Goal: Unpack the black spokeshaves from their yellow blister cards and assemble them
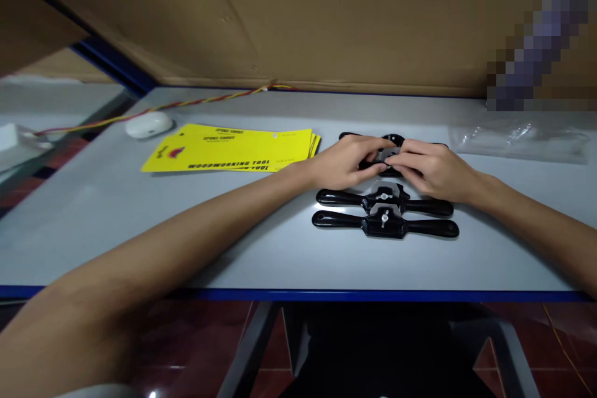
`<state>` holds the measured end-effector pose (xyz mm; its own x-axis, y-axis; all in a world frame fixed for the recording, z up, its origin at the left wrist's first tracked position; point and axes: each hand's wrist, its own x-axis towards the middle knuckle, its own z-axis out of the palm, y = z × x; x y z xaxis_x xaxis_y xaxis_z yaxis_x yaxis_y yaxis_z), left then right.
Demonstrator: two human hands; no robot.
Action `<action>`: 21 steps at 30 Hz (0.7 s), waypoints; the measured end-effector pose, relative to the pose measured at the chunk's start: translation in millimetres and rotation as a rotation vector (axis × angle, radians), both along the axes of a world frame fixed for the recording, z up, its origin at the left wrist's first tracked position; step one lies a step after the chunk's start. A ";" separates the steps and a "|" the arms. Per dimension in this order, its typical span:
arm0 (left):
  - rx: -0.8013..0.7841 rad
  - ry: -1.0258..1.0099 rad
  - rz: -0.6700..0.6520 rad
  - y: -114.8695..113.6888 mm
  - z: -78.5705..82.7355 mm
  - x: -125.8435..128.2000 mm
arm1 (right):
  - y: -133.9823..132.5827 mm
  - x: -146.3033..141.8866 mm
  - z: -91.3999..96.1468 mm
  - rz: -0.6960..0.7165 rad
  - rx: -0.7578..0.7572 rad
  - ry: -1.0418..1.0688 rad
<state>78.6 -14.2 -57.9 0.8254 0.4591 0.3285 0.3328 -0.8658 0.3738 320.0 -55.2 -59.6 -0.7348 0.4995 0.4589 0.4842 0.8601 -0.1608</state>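
Three black spokeshaves lie on the grey table (140, 224). My left hand (345, 161) and my right hand (431, 169) meet over the farthest spokeshave (392, 140), fingers curled and pinching its metal centre part, which they mostly hide. Just in front of my hands lie a second spokeshave (347, 198) and a third spokeshave (410, 227), side by side, each with a wing nut in the middle.
A stack of yellow cards (233, 148) printed "WOODWORKING TOOL" lies left of my hands. A white rounded object (149, 124) and a red-yellow cable (196, 101) sit at the back left. Clear plastic bags (517, 140) lie at the right. Cardboard (326, 12) stands behind.
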 end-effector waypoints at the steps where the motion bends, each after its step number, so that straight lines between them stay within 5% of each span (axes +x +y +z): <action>1: 0.000 -0.002 -0.002 0.1 0.1 0.1 | -0.1 -0.4 0.5 -0.013 0.012 -0.013; 8: -0.024 0.003 -0.006 -0.2 1.6 0.6 | 1.4 -3.1 2.8 -0.099 0.204 -0.162; 21: -0.001 0.004 -0.013 -0.4 1.7 0.9 | 0.4 -2.9 4.2 -0.134 0.309 -0.169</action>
<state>79.5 -14.6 -56.3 0.8327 0.4488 0.3243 0.3233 -0.8696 0.3732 317.1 -54.9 -55.4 -0.7504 0.4531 0.4814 0.5933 0.7827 0.1882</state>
